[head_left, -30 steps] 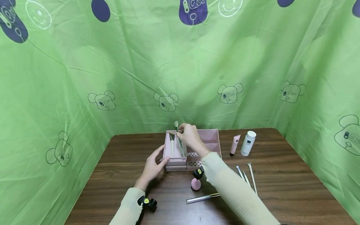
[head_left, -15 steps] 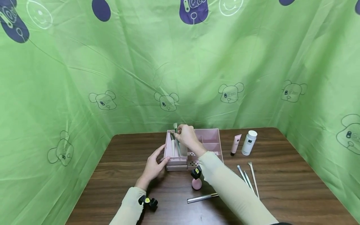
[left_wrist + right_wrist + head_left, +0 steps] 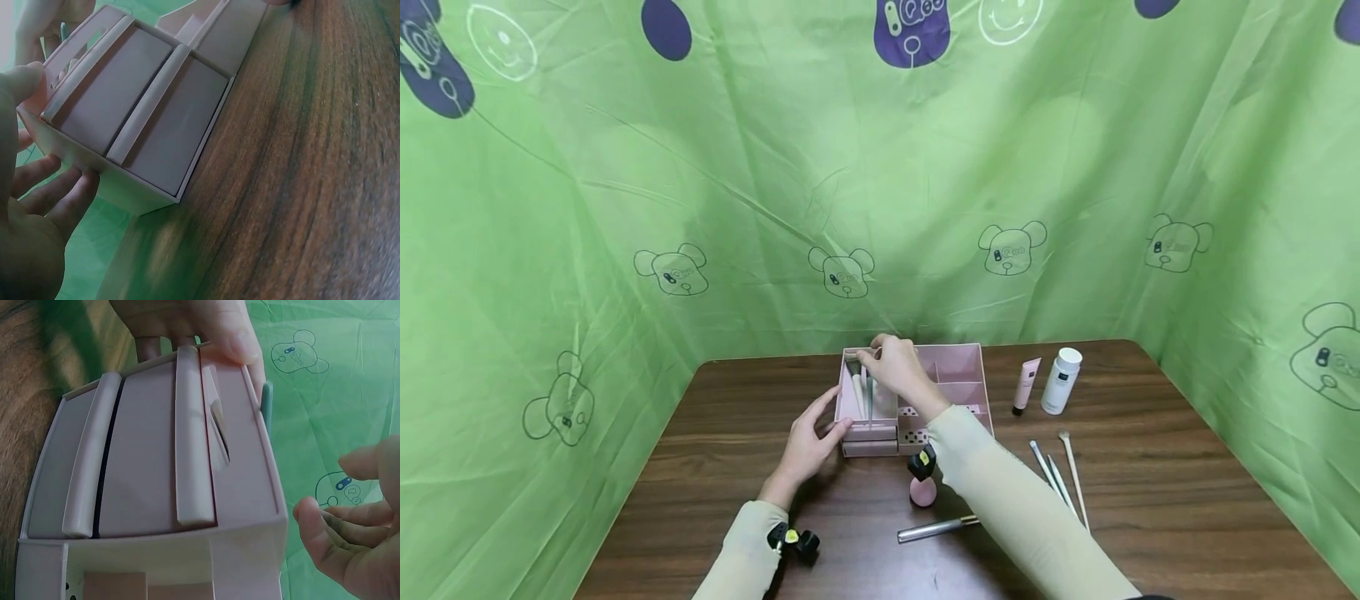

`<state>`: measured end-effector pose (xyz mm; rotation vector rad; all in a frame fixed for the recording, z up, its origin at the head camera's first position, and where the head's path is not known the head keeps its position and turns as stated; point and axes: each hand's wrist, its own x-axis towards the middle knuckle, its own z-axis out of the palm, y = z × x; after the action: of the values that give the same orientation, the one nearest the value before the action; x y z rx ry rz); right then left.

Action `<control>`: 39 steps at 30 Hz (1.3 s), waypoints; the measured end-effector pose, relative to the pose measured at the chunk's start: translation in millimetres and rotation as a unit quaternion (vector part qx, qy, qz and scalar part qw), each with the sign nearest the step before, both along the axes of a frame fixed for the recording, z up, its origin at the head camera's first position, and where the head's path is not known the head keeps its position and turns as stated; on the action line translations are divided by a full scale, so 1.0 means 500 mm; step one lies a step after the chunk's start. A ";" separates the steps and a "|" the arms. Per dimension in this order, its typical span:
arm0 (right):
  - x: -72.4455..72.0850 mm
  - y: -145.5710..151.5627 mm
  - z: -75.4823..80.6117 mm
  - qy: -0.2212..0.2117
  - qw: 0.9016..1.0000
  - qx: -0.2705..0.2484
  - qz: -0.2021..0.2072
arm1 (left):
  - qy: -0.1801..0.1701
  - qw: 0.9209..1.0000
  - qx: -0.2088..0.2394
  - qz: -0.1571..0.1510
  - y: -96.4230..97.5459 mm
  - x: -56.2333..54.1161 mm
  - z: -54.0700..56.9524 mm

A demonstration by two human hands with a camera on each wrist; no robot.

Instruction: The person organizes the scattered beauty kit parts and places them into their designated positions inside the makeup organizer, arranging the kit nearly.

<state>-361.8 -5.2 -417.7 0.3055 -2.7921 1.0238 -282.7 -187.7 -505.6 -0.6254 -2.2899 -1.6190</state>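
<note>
My left hand holds the left front corner of a pink makeup organizer, thumb on the front and fingers along the side. In the head view my right hand is over the left compartment. The right wrist view shows its fingers loosely bent and apart, with nothing visible between them. A green-handled makeup brush leans in that compartment; its handle end pokes over the front rim beside my left thumb. To its left lies a white-handled brush. The green brush's head is hidden behind my right hand.
A pink makeup sponge and a silver tube lie in front of the organizer. Several brushes lie to the right, partly behind my sleeve. Beyond them stand a pink tube and a white bottle. Green cloth surrounds the table.
The green brush has gone lower into the left compartment and shifted left; its head no longer shows above my right hand. My right hand moved slightly left. The left hand stayed on the organizer.
</note>
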 end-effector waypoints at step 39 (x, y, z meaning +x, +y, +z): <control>0.070 0.134 0.006 0.063 0.997 -0.032 0.023 | -0.010 1.000 0.000 0.002 -0.004 0.001 -0.002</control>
<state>-326.8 61.7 -414.9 0.4124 -2.6467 1.0618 -282.0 -189.5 -506.4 -0.6088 -2.3033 -1.6302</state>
